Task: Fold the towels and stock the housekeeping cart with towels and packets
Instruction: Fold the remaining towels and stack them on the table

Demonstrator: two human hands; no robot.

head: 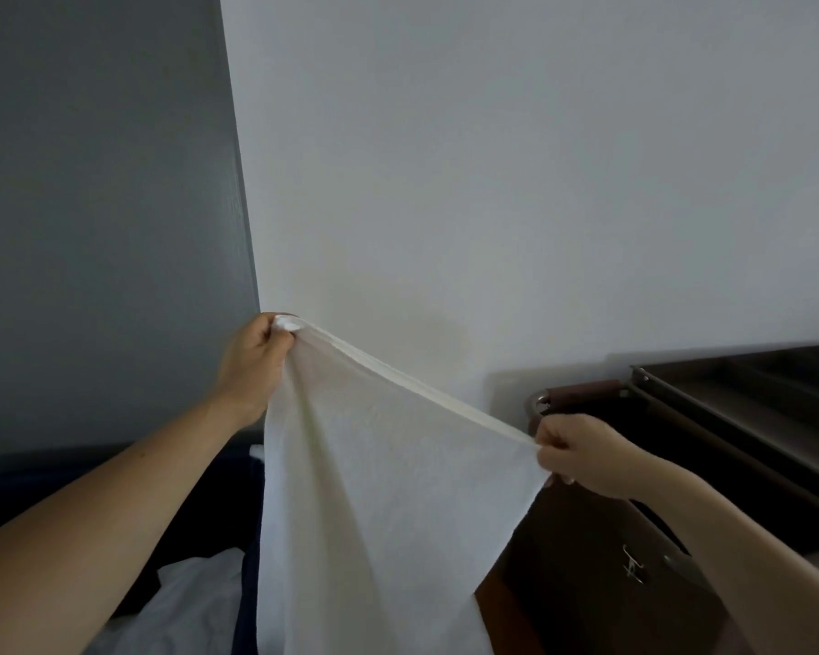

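A white towel hangs in the air in front of me, stretched along its top hem. My left hand grips one top corner, raised near the wall corner. My right hand pinches the other top corner, lower and further right, just in front of the housekeeping cart. The hem runs taut between the two hands and the rest of the cloth falls straight down past the bottom edge of the view. The cart is dark brown with a handle at its left end and open trays on top.
A white wall fills the background, meeting a grey wall on the left. More white linen lies at the lower left on a dark surface. A metal latch shows on the cart's side panel.
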